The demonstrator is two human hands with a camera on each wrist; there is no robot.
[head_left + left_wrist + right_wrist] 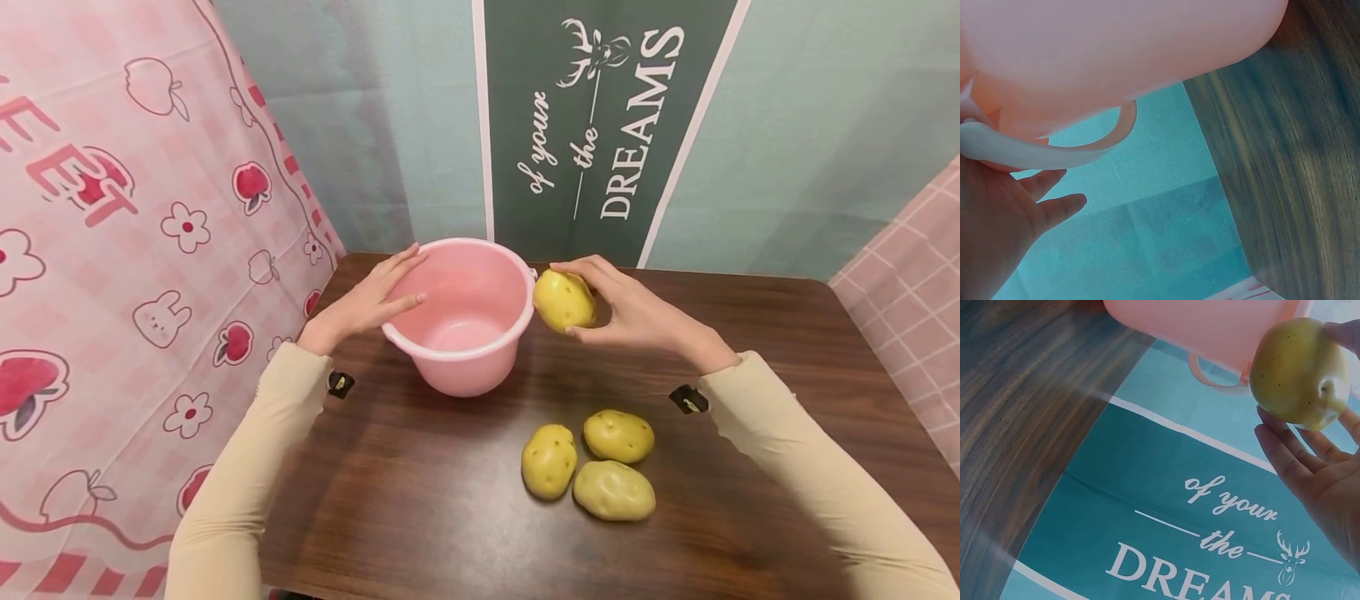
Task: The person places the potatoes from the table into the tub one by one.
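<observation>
A yellow potato is held up in my right hand, fingers over its top and side and thumb below, right beside the pink bucket's rim. The right wrist view shows this potato with the fingers spread round it. The pink bucket stands upright on the table, its inside showing no contents. At the bucket's left rim rests my left hand, fingers straight and thumb reaching over the opening. From the left wrist, the bucket's pale handle hangs in front of that hand's fingers.
Three more potatoes lie on the brown wooden table in front of the bucket: one at left, one at the back, one nearest. Behind the table hangs a green cloth with lettering; a pink printed cloth borders the left.
</observation>
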